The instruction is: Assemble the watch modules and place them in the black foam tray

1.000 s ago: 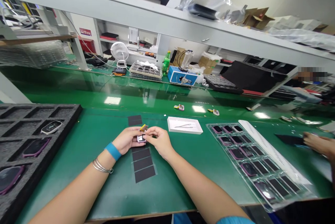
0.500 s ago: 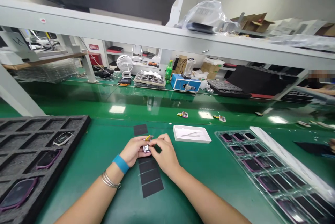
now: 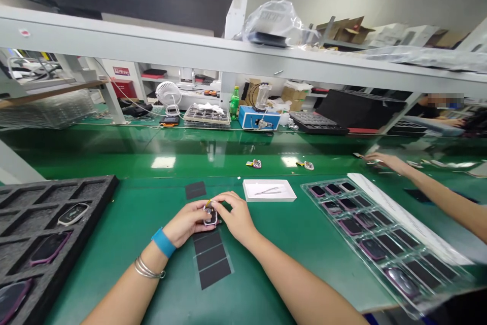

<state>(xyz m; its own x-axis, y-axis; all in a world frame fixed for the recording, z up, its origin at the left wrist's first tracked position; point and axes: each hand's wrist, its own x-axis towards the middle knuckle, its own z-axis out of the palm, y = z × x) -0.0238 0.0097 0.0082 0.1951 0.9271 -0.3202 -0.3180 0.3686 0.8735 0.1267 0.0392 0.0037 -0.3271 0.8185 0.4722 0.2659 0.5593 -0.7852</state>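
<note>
Between the fingers of my left hand (image 3: 187, 222) is a small open smartwatch case (image 3: 210, 217), its inner parts facing up and its rim pale. The left thumb lies across the case. My right hand (image 3: 238, 216) is closed at the upper right edge of the case, thumb and forefinger together beside a yellow strip (image 3: 208, 203). What exactly those fingertips pinch is too small to make out. Both hands are over the green mat, just above a strip of black rectangular pieces (image 3: 212, 256).
A white box lid (image 3: 247, 194) with tweezers lies beyond my right hand. At left is a black foam tray (image 3: 110, 188) with watches; at right, a clear plastic tray (image 3: 315, 208) with watches. Two watch parts (image 3: 257, 164) lie ahead. A co-worker's arm (image 3: 437, 188) reaches in from the right.
The view has turned slightly right. The yellow-tipped piece raised over the case now lies closer to it, and the left thumb is on the case. A co-worker's arm has come in at right.
</note>
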